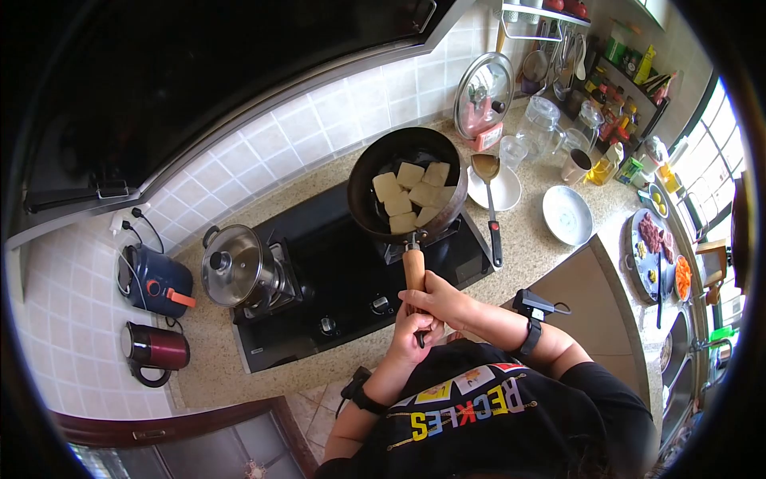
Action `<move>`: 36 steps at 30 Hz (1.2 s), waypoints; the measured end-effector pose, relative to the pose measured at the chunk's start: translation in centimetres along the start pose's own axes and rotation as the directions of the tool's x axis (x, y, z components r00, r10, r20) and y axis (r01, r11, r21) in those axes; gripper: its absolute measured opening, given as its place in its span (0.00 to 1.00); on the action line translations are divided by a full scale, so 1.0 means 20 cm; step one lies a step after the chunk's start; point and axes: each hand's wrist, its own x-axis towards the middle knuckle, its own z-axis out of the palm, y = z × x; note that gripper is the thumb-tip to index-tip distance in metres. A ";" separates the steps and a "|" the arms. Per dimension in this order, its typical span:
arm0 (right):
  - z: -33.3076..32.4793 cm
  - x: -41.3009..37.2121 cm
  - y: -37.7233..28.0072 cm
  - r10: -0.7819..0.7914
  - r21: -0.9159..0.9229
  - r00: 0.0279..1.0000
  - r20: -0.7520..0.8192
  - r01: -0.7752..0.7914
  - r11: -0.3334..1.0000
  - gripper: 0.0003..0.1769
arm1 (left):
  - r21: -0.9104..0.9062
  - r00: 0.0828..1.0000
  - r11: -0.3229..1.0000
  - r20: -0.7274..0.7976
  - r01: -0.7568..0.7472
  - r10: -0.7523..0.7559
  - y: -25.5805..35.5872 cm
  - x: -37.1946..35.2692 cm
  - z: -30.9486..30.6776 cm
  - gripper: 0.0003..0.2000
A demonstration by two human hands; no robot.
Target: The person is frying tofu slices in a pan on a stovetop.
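Observation:
Both hands are closed round the wooden handle [414, 270] of a dark wok [367, 184]. My right hand [437, 298] grips it nearer the pan, and my left hand [416, 331] holds the lower end, close against the right. Several pale, square slices [386, 188] lie in the wok, gathered toward its right side. The wok is over the right burner of the black gas stove [319, 239], its rim seeming tilted. A spatula [491, 207] rests across a white plate [511, 191] just right of the wok.
A lidded glass pot [231, 267] sits on the left burner. Left of it are a dark blue appliance [163, 271] and a red kettle [163, 349]. A white bowl [567, 215], glass jugs [540, 124] and a board with meat [645, 271] occupy the right counter.

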 end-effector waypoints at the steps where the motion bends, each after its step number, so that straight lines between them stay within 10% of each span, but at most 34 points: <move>1: 0.00 0.00 0.01 -0.010 -0.002 1.000 -0.007 0.010 1.000 0.22 | -0.006 1.000 1.000 0.006 0.006 -0.006 0.00 0.00 -0.01 0.10; 24: 0.07 0.18 0.11 -0.034 0.243 0.999 0.015 0.030 0.970 0.22 | 0.417 0.994 0.904 -0.090 0.093 -0.061 0.17 0.09 -0.16 0.12; 36: 0.09 0.17 0.23 0.045 0.383 0.994 0.095 -0.078 0.921 0.23 | 0.230 0.955 0.938 -0.203 0.260 -0.215 0.12 0.05 -0.26 0.09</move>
